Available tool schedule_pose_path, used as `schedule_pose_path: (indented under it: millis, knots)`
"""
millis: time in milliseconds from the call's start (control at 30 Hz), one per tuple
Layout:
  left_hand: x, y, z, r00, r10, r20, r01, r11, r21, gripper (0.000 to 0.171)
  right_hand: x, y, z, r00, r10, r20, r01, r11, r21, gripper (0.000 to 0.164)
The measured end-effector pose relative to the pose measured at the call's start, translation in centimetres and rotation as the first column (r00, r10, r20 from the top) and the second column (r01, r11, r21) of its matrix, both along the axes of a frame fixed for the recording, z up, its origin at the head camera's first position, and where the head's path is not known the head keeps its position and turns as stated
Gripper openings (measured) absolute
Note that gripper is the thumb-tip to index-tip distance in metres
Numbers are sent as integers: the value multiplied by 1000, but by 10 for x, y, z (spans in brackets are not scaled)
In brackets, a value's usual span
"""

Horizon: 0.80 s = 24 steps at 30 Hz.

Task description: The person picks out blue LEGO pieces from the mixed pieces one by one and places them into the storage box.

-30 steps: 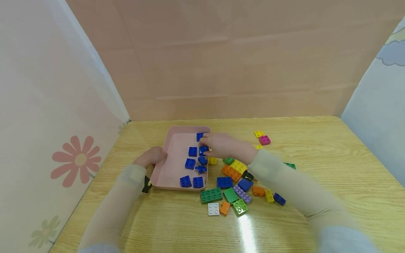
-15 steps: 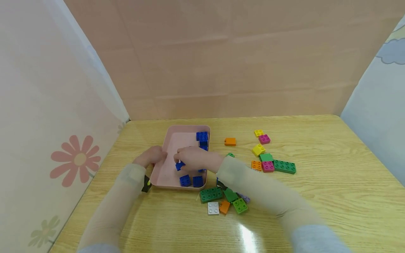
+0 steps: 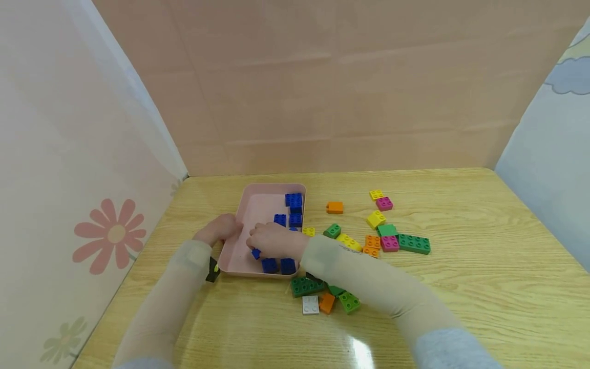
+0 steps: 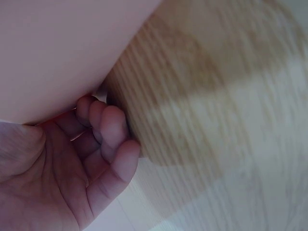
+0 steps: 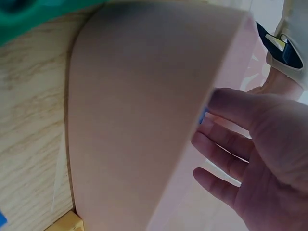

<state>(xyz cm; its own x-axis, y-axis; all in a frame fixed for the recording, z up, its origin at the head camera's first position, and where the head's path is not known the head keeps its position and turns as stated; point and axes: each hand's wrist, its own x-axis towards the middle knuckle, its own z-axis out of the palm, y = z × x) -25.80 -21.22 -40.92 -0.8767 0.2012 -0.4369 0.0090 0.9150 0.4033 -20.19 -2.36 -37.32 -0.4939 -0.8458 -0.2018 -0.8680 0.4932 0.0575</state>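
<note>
A pink tray (image 3: 260, 202) on the table holds several blue building bricks (image 3: 295, 220), mostly along its right side. My left hand (image 3: 223, 228) grips the tray's left wall; in the left wrist view its fingers (image 4: 113, 125) curl against the outside. Inside the tray, low over its middle, my right hand (image 3: 276, 241) pinches a small blue brick (image 3: 255, 253). In the right wrist view only a sliver of that brick (image 5: 203, 114) shows between thumb and fingertip, behind the tray wall. Two blue bricks (image 3: 269, 265) lie at the tray's near edge.
Loose bricks lie right of the tray: an orange brick (image 3: 335, 207), a long green brick (image 3: 414, 243), a yellow brick (image 3: 376, 219) and several others. A white brick (image 3: 311, 305) is near the front. My right sleeve (image 3: 369, 277) covers part of the pile.
My right hand has moved from the tray's right wall leftward and then slightly nearer, with a blue brick at its fingertips. My left hand has stayed on the tray's left wall.
</note>
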Motion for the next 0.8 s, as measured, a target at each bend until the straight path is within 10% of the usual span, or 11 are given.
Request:
schedule_pose_path:
  millis: [800]
  knots:
    - [2, 0, 1, 999, 47, 28, -47, 999, 24, 27, -2, 31, 24, 998, -60, -11, 60, 997, -48, 23]
